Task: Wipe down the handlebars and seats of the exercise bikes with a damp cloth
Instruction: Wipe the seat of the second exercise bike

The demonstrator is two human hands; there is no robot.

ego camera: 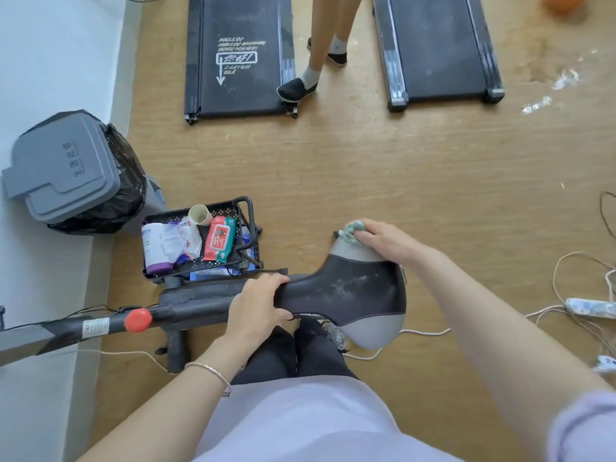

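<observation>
The exercise bike's seat [346, 295] is black with grey rear corners and has pale dust on its top. It points left, right below me. My left hand [258, 303] grips the narrow nose of the seat. My right hand [383, 240] presses a crumpled green cloth [351, 231] onto the far grey corner of the seat. The dark bike frame [186, 303] with a red knob [137, 320] runs off to the left. No handlebars are in view.
A black basket cart [248, 228] holds wipes, a paper cup and packets just beyond the frame. A grey lidded bin [63, 175] stands by the white wall. Two treadmills [238, 58] [436, 51] lie ahead, with another person's legs [316, 61] between them. Cables and a power strip [590, 308] lie on the right.
</observation>
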